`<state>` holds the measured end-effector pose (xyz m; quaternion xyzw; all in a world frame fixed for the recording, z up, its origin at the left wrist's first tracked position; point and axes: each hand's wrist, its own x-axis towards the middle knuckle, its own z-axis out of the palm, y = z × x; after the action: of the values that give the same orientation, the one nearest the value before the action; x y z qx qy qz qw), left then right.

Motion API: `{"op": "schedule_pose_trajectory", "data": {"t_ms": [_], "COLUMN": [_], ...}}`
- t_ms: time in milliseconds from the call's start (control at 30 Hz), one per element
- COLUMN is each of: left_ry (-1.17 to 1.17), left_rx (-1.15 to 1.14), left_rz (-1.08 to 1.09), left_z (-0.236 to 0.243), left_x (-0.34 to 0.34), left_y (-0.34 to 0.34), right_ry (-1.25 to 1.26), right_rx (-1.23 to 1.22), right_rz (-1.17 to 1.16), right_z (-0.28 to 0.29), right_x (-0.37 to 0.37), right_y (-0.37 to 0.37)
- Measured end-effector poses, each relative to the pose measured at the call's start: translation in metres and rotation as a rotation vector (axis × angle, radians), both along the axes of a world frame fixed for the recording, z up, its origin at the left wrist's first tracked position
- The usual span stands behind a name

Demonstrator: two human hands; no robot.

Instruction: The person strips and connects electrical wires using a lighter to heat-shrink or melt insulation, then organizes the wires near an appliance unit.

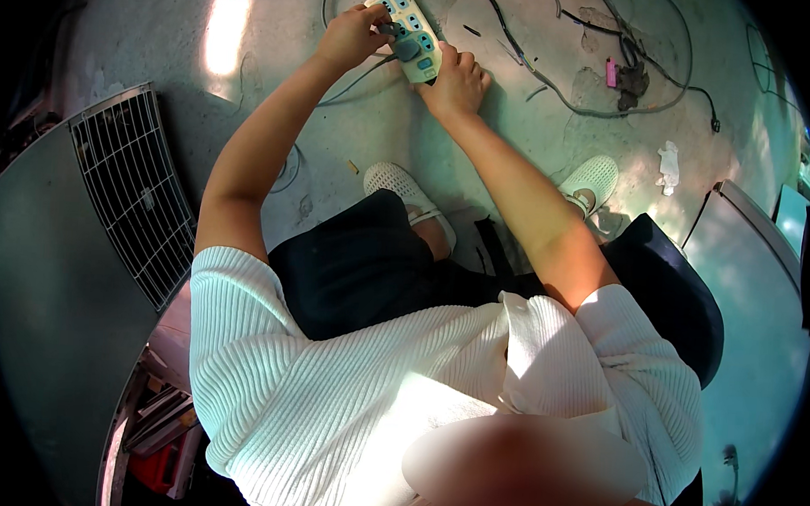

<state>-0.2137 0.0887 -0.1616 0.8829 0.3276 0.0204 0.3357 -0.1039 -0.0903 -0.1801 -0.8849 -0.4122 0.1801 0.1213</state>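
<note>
A cream power strip [417, 23] with blue-green sockets lies at a slant on the floor, at the top of the view. A grey plug [405, 50] sits against its sockets near the lower end, and a thin cord trails from there to the left. My left hand [352, 39] is closed at the strip's left side, its fingertips pinching a small dark plug [388, 28] over the sockets. How far that plug is in, I cannot tell. My right hand [458, 81] grips the strip's lower right edge, thumb and fingers partly hidden behind each other.
Black cables [597, 110] loop over the floor at upper right, near a pink item [611, 73] on a dark lump. A white scrap [668, 168] lies farther right. On the left stands a wire grille [131, 185]; my shoes [398, 183] are below the strip.
</note>
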Motion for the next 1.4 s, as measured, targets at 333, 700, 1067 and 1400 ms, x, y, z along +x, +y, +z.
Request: {"op": "schedule_pose_trajectory", "data": {"t_ms": [333, 700, 1067, 1400], "left_ry": [-0.072, -0.101, -0.021, -0.04], "left_rx": [-0.085, -0.197, -0.205, -0.16], "left_rz": [0.126, 0.248, 0.245, 0.235], "left_z": [0.001, -0.013, -0.012, -0.013], "left_x": [-0.008, -0.008, -0.015, -0.011], "left_y": [-0.02, -0.005, 0.005, 0.003], "right_ry": [0.003, 0.037, 0.07, 0.06], "right_rx": [0.018, -0.033, -0.026, 0.0], "right_rz": [-0.016, 0.002, -0.01, -0.009], "right_z": [0.004, 0.003, 0.006, 0.002], "right_x": [0.0, 0.003, 0.003, 0.003], "right_y": [-0.001, -0.002, -0.002, -0.003]}}
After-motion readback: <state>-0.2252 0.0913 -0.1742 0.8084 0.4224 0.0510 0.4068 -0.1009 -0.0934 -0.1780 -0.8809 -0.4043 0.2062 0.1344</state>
